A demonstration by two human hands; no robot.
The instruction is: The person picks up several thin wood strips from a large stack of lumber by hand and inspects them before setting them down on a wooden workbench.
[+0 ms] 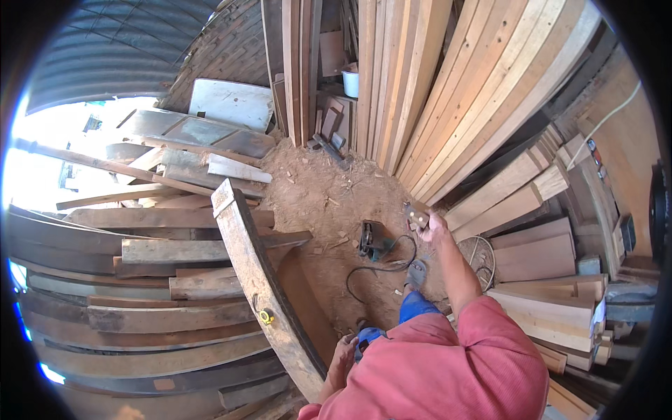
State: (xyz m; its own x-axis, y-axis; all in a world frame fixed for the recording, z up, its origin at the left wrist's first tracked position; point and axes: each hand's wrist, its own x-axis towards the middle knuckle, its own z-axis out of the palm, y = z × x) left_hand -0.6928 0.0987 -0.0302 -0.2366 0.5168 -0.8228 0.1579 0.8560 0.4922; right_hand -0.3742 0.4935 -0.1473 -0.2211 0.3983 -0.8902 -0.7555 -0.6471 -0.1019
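My right hand (437, 229) is closed around a small brown wooden tool handle (419, 215) with pale round spots, held out above the floor. The far end of this tool is too small to make out. My left hand (342, 355) hangs low beside my blue trousers, near the edge of a long thick plank (245, 255); its fingers are partly hidden. On top of that plank lies a yellow tape measure (266, 317). A dark green and black corded power tool (375, 241) sits on the floor ahead of me, its black cable (352, 280) curling toward my foot.
Stacked boards (168, 315) fill the left side. Tall planks (483, 91) lean at the far right, with shorter timber (546, 315) piled at the right. A white bucket (351, 83) stands among upright boards. Wood chips lie over the dirt floor (308, 189).
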